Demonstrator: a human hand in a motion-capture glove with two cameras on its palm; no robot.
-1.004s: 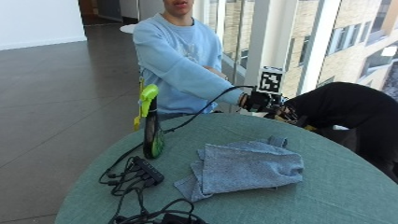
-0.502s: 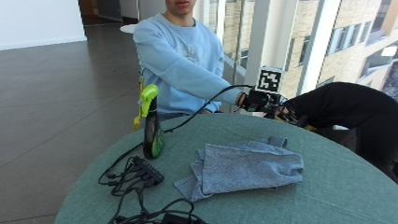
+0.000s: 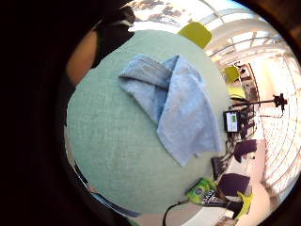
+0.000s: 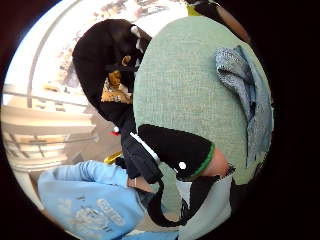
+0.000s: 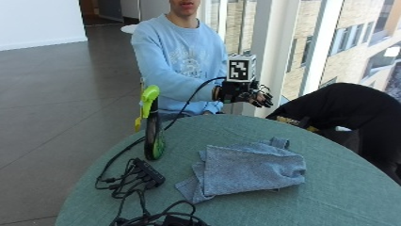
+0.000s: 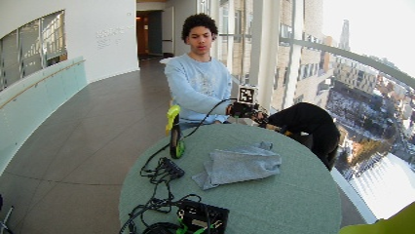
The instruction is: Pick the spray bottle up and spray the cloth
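A person in a light blue sweatshirt holds the gloved right hand point(image 5: 245, 94) raised above the far edge of the round green desk point(image 5: 351, 188), fingers relaxed and grasping nothing. The spray bottle point(image 5: 151, 123) stands upright near the desk's edge, well apart from the crumpled grey cloth point(image 5: 247, 169) lying mid-desk.

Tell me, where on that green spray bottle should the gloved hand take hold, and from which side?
Probably around the dark neck just under the green trigger head. The spray bottle stands upright near the table edge, with cables on the side away from the person. The hand hovers open above the table's far edge, apart from the bottle, so coming sideways across toward the neck looks simplest.
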